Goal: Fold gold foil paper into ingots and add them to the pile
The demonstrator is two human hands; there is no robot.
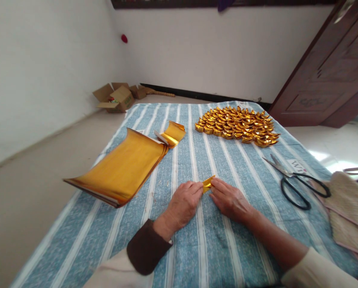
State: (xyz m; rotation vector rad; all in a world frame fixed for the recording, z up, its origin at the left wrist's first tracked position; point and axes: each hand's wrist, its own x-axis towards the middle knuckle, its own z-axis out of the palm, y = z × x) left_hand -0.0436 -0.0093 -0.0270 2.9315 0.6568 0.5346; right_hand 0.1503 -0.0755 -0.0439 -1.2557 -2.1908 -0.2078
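Observation:
A small folded piece of gold foil paper (208, 184) lies low over the striped cloth, pinched between both hands. My left hand (185, 200) is closed on its left end, fingertips together. On its right end my right hand (229, 199) is closed too, thumb and fingers pressed on the foil. The palms face down, so parts of the foil are hidden beneath the fingers. Beyond the hands, to the left, lies a stack of large gold foil sheets (127, 166), its edges curling up. Next to it are smaller curled gold foil pieces (173, 134).
Many folded gold foil ingots (237, 126) stand in close rows at the far right of the table. Black-handled scissors (295, 180) lie partly open on the right, near a beige cloth (347, 208). The blue striped tablecloth (179, 160) covers the table. Cardboard boxes (119, 98) sit on the floor behind.

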